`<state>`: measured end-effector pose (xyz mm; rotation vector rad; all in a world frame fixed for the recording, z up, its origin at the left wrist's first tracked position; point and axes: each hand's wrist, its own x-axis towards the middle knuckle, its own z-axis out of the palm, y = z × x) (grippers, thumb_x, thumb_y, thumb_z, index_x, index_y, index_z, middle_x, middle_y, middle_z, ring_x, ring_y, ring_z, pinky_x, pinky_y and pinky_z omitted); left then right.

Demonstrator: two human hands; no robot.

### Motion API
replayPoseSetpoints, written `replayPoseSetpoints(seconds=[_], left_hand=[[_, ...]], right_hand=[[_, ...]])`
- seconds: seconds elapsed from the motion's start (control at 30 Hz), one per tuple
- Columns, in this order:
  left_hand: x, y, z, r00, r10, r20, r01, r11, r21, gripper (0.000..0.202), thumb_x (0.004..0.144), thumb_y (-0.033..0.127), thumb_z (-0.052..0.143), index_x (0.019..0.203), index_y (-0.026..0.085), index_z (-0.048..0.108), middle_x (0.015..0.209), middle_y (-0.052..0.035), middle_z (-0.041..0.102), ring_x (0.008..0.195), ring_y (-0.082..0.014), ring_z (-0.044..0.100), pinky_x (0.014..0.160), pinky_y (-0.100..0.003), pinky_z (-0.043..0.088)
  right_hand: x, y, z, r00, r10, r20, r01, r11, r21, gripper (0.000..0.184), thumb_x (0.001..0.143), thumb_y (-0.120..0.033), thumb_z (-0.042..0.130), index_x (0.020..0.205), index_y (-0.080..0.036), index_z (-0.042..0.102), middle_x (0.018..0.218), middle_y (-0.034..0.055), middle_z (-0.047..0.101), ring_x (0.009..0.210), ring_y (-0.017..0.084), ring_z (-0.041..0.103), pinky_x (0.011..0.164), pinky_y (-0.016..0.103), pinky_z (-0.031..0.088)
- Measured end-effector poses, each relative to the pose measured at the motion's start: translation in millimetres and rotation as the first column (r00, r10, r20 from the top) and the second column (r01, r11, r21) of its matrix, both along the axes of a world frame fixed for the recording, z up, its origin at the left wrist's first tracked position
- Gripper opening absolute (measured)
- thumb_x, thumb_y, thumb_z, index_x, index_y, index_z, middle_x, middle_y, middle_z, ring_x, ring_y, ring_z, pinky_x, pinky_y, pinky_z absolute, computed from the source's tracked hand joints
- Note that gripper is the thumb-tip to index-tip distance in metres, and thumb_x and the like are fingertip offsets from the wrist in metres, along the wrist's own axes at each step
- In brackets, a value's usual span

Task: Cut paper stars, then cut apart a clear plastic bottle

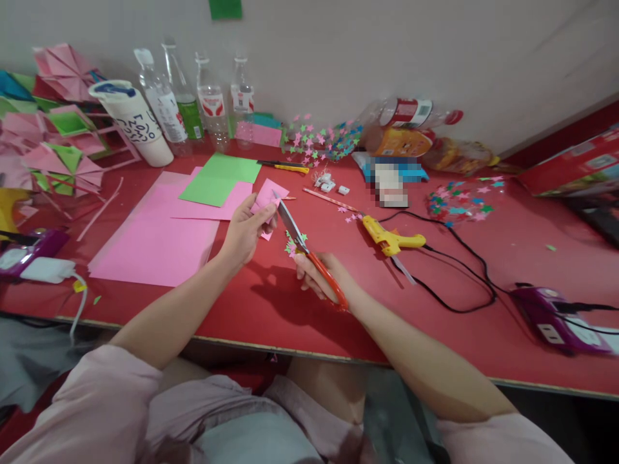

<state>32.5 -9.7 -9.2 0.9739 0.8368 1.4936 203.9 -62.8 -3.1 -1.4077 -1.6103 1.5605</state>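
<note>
Between the fingers of my left hand point(245, 233) is a small folded piece of pink paper point(269, 197), held up over the table. My right hand point(316, 276) grips red-handled scissors point(319, 265), whose blades point up and left to the paper's edge. Whether the blades are cutting through it I cannot make out. Below the blades lies a little heap of green and pink paper stars point(291, 245). Left of my left hand, large pink sheets point(155, 225) lie under a green sheet point(220, 177).
A yellow glue gun point(391, 237) with a black cord lies to the right, near a purple power strip point(556, 319). Behind are a yellow cutter knife point(285, 167), a pencil point(329, 199) and several upright bottles point(213, 106). Pink paper ornaments point(62, 167) stand at the left.
</note>
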Motion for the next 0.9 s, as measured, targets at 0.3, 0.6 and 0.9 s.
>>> replayPoseSetpoints(seconds=[0.3, 0.6, 0.9], left_hand=[[-0.9, 0.3, -1.5, 1.000, -0.021, -0.010, 0.021, 0.999, 0.026, 0.021, 0.073, 0.031, 0.070, 0.074, 0.019, 0.053, 0.055, 0.0062, 0.053, 0.047, -0.0042, 0.045, 0.046, -0.020, 0.033], [-1.2, 1.1, -1.9, 1.000, -0.026, 0.002, 0.026, 0.999, 0.029, 0.023, 0.072, 0.032, 0.072, 0.074, 0.019, 0.052, 0.056, 0.0062, 0.053, 0.047, -0.0040, 0.046, 0.046, -0.019, 0.034], [-0.8, 0.9, -1.4, 0.999, -0.030, 0.034, 0.029, 0.999, 0.039, 0.020, 0.073, 0.029, 0.071, 0.073, 0.019, 0.053, 0.055, 0.0063, 0.053, 0.046, -0.0033, 0.046, 0.045, -0.018, 0.035]], right_hand=[[-0.9, 1.2, 0.4, 1.000, -0.004, -0.009, 0.004, 1.000, -0.016, 0.053, 0.077, -0.069, 0.057, 0.059, -0.021, 0.047, 0.031, -0.0103, 0.036, 0.027, 0.006, 0.035, 0.051, 0.025, 0.049], [-0.9, 0.6, 1.2, 1.000, -0.013, 0.013, 0.013, 1.000, -0.019, 0.052, 0.078, -0.067, 0.057, 0.058, -0.021, 0.046, 0.031, -0.0100, 0.035, 0.027, 0.006, 0.035, 0.049, 0.025, 0.048], [-2.0, -0.6, 3.6, 0.998, -0.036, 0.054, 0.036, 0.999, 0.002, 0.053, 0.076, -0.069, 0.057, 0.057, -0.021, 0.046, 0.031, -0.0099, 0.035, 0.027, 0.006, 0.036, 0.044, 0.023, 0.047]])
